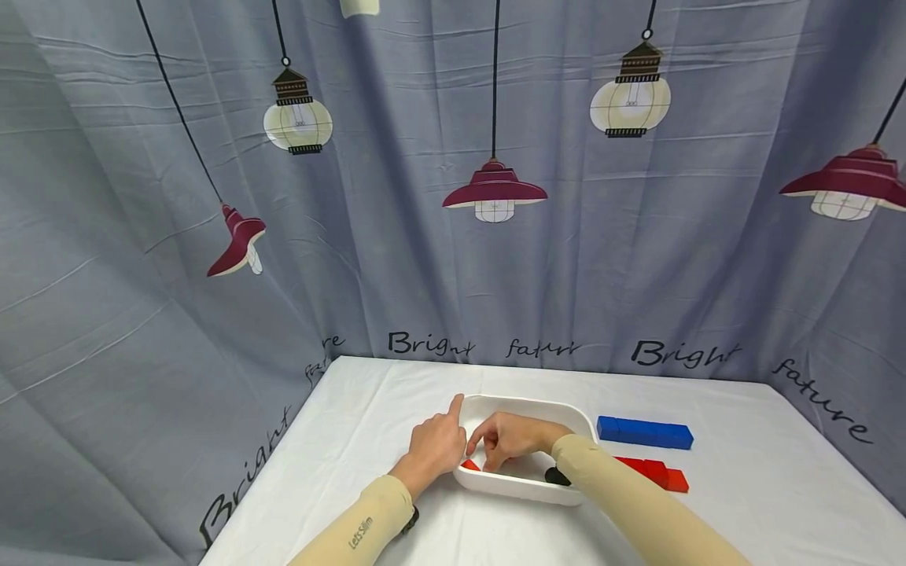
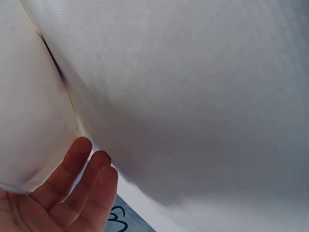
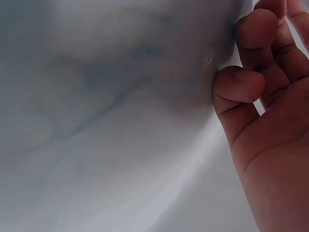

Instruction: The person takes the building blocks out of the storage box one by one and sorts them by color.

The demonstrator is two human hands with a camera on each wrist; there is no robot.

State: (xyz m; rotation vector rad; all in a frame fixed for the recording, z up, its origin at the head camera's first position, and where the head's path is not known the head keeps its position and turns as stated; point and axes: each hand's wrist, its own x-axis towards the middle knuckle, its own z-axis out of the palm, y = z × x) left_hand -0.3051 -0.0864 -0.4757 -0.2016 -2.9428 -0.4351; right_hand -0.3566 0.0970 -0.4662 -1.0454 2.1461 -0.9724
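Observation:
A white oblong tub (image 1: 520, 489) stands on the table. My left hand (image 1: 437, 442) rests at its left end, one finger extended toward the far left corner. In the left wrist view, several fingers (image 2: 89, 188) lie nearly straight beside a pale wall. My right hand (image 1: 515, 436) reaches down inside the tub, with a finger and the thumb bent and spread apart. Just below those fingertips is a small red piece (image 1: 470, 465); I see no grip on it. A black rounded piece (image 1: 557, 475) lies at the tub's right end, partly hidden by the right sleeve.
Right of the tub lies a row of blue blocks (image 1: 644, 432). Nearer me are red blocks (image 1: 657, 472), partly covered by the right forearm. A white cloth (image 1: 750, 464) covers the table, and a grey curtain (image 1: 396, 259) with printed lamps hangs behind it.

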